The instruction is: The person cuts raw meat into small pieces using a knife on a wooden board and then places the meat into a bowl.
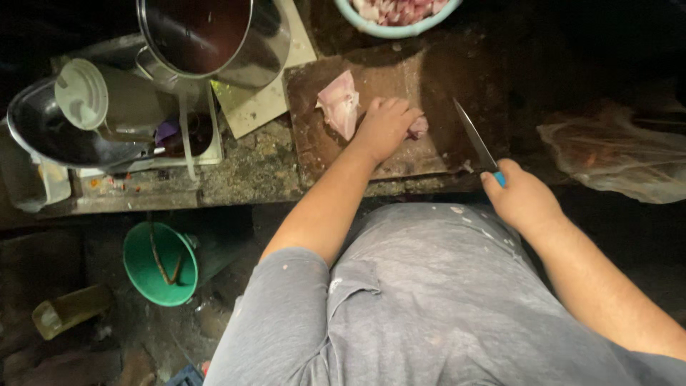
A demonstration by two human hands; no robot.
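Dim stone counter, board point(400, 86) at upper centre. Left hand point(386, 127) presses curled fingers on meat point(340, 105) lying left of the knife point(474, 141). Right hand point(524, 196) is clenched round the blue handle, blade pointing up-left toward the meat; bowl point(386, 30) beyond.

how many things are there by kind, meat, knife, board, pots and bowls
Meat pieces on the cutting board: 2, a large piece and a small piece under the left hand
Knife, in the right hand: 1
Cutting board: 1
Steel pot: 1
Bowl of cut meat: 1
Green bucket: 1
Total: 7
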